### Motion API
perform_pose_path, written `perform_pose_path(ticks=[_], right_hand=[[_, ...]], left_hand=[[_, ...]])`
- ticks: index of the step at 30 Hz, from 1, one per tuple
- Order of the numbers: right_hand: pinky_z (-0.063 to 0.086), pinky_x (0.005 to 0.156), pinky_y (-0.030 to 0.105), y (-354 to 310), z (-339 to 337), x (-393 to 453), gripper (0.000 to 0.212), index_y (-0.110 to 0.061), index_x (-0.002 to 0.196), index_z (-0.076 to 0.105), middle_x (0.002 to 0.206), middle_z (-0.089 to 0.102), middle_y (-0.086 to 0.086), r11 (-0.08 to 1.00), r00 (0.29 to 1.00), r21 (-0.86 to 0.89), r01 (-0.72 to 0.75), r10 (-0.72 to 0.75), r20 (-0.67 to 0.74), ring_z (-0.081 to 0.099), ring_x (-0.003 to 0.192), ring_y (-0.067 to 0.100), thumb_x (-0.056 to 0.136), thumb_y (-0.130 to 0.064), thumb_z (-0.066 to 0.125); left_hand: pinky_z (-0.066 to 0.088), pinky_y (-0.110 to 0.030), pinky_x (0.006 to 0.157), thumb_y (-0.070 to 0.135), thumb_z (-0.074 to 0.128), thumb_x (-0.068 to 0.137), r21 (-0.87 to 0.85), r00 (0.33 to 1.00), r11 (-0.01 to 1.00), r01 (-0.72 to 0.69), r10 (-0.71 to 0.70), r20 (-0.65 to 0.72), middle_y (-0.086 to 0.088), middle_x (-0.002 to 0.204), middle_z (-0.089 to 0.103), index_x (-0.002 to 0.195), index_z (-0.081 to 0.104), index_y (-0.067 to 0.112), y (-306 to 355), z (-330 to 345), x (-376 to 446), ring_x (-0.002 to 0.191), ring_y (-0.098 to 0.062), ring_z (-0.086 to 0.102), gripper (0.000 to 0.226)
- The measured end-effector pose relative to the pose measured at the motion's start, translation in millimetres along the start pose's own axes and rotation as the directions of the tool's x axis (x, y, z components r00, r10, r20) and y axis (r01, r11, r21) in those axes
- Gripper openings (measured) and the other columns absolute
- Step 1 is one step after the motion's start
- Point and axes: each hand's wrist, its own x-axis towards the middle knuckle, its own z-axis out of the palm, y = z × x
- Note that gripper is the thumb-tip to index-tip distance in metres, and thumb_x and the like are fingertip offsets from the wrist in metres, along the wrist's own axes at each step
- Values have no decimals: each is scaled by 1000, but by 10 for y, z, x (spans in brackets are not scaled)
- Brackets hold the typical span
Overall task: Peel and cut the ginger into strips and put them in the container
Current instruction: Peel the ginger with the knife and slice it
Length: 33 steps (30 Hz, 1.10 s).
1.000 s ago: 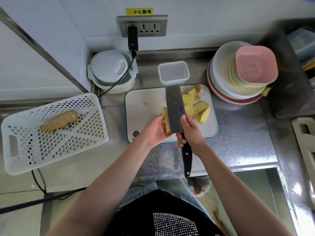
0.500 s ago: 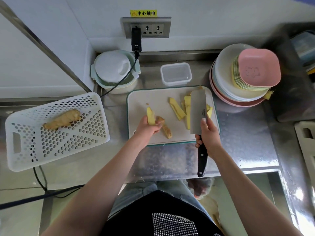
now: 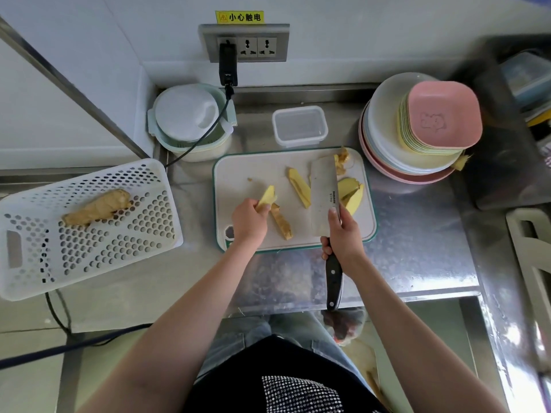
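Note:
My left hand [image 3: 250,222] holds a peeled yellow ginger piece [image 3: 266,198] over the left part of the white cutting board [image 3: 238,174]. A brown strip of peel [image 3: 281,222] lies just right of that hand. My right hand [image 3: 346,236] grips the cleaver [image 3: 324,195] by its black handle, blade flat over the board's right side. A ginger slice [image 3: 299,187] lies left of the blade, more slices [image 3: 353,193] right of it. The clear container [image 3: 299,125] stands behind the board, with nothing in it.
A whole unpeeled ginger root [image 3: 97,207] lies in the white perforated basket [image 3: 89,257] at left. Stacked plates and a pink dish [image 3: 441,114] stand at the back right. A lidded pot [image 3: 190,120] with a black cable sits at the back left.
My left hand took the ginger piece away from the blade and to the left. My right hand carried the cleaver to the right side of the board. A cut-off peel strip now lies between them.

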Motion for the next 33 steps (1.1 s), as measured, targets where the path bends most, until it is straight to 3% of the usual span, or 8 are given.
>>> perform_pose_path(ticks=[5,8,10,12,14,19,28,33], right_hand=[[40,39,28,15,-7,-10,25,-24,119,53,70,44,7,1000,1000,-23,13,-13,7,39,40,13,103,-32,36],[40,39,28,30,-16,-11,24,-24,117,53,71,42,8,1000,1000,-26,14,-14,1,39,40,13,103,-32,36],[40,39,28,37,-17,-10,22,-24,115,54,71,40,8,999,1000,-30,18,-19,-3,39,39,13,103,-32,36],[40,39,28,38,-15,-13,22,-24,113,54,71,39,9,999,1000,-42,27,-28,-2,39,39,13,103,-32,36],[40,39,28,44,-14,-18,22,-24,112,54,72,40,10,998,999,-53,32,-32,-2,39,38,12,103,-32,36],[40,39,27,71,-62,-17,25,-19,114,54,69,42,10,996,998,-88,32,-36,-46,41,38,11,102,-35,37],[41,39,29,89,10,-76,20,-23,100,54,65,43,8,988,996,-136,68,-75,-52,40,38,12,102,-34,37],[42,37,32,140,220,-126,19,-24,105,55,51,46,5,959,990,-253,127,-140,-34,42,37,19,102,-30,37]], left_hand=[[41,-35,76,14,54,93,-38,996,998,-40,37,-76,-13,102,63,106,59,5,-154,35,-74,94,-32,58,17],[43,-36,78,6,58,85,339,947,928,-154,237,-218,-12,110,57,103,63,11,-244,26,-196,101,-33,53,20],[48,-39,80,1,57,75,554,824,742,-378,543,-164,-9,117,59,107,65,17,-296,46,-233,104,-34,55,37],[47,-41,90,8,47,77,626,597,420,-657,797,93,-4,122,61,106,68,21,-385,116,-198,115,-30,52,38],[41,-37,94,12,42,82,637,444,213,-740,867,226,0,119,64,101,70,20,-457,151,-118,120,-23,46,35],[33,-31,80,4,39,87,619,216,-189,-762,827,519,6,95,65,97,65,20,-358,108,21,92,-19,53,32],[51,-28,72,-1,57,78,545,52,-212,-812,902,428,6,93,62,99,57,22,-455,-40,51,98,-22,47,31],[53,-26,73,-4,55,82,518,50,-147,-843,936,347,3,95,62,101,59,19,-457,-78,47,96,-22,48,30]])
